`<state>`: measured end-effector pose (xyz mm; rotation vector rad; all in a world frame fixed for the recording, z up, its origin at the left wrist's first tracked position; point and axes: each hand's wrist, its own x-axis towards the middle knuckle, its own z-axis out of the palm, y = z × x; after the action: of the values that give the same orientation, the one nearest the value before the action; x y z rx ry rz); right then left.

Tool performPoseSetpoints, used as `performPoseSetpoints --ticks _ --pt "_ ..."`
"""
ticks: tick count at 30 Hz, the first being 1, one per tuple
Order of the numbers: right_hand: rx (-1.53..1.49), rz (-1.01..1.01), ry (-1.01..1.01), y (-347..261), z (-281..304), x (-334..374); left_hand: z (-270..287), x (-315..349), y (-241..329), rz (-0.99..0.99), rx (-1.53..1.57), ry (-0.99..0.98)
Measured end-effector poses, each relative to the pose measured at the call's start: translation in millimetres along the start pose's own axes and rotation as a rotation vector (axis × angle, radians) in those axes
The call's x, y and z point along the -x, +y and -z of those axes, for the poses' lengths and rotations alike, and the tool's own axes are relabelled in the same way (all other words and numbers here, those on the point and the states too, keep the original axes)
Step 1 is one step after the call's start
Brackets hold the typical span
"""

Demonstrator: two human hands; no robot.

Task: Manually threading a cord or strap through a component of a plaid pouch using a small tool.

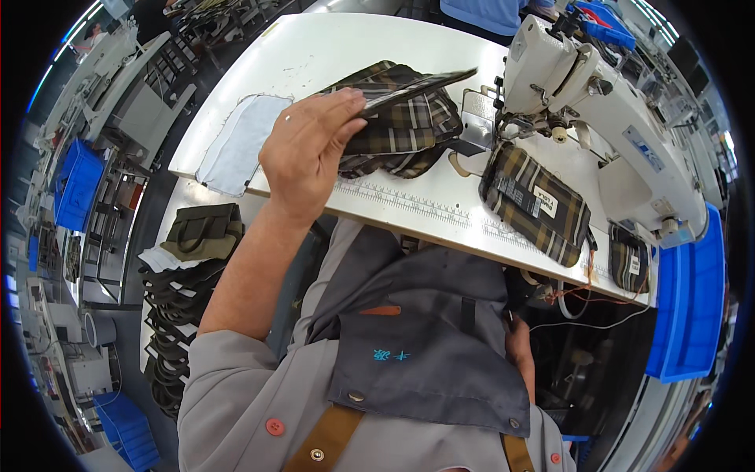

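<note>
Head view. Your left hand (311,145) pinches the near end of a plaid piece (421,84) between thumb and fingers. The piece, seen almost edge-on, runs its long axis rightward and slightly away from the hand, its free end pointing toward the sewing machine (578,86). Beyond your fingertips, under the held piece, lies a plaid pile (413,130), partly covered; its layers are hard to count. Your fingers hide the gripped end. Only a strip of your right arm (521,358) shows beside the apron (429,362); the right hand is hidden, its state impossible to tell.
</note>
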<state>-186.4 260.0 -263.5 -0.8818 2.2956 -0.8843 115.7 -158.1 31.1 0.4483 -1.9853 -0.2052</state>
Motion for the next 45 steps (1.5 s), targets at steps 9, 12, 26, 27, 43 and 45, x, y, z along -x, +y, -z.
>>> performPoseSetpoints --ticks 9,12,26,27,43,45 --pt "-0.102 0.145 -0.023 -136 33 30 -9 44 38 -0.025 0.044 0.027" --pt "-0.102 0.175 -0.04 -130 25 36 6 14 44 0.244 0.056 0.113" --pt "-0.121 0.187 -0.027 -107 15 52 1 18 -25 -0.071 -0.035 -0.365" --pt "-0.119 0.189 -0.03 -103 16 50 -3 22 -26 -0.068 -0.037 -0.363" --pt "-0.061 0.106 -0.077 -161 22 -5 -10 -6 -91 0.716 -0.045 -0.282" --pt "-0.045 0.119 -0.101 -171 18 -11 -14 -5 -94 0.781 0.086 -0.236"
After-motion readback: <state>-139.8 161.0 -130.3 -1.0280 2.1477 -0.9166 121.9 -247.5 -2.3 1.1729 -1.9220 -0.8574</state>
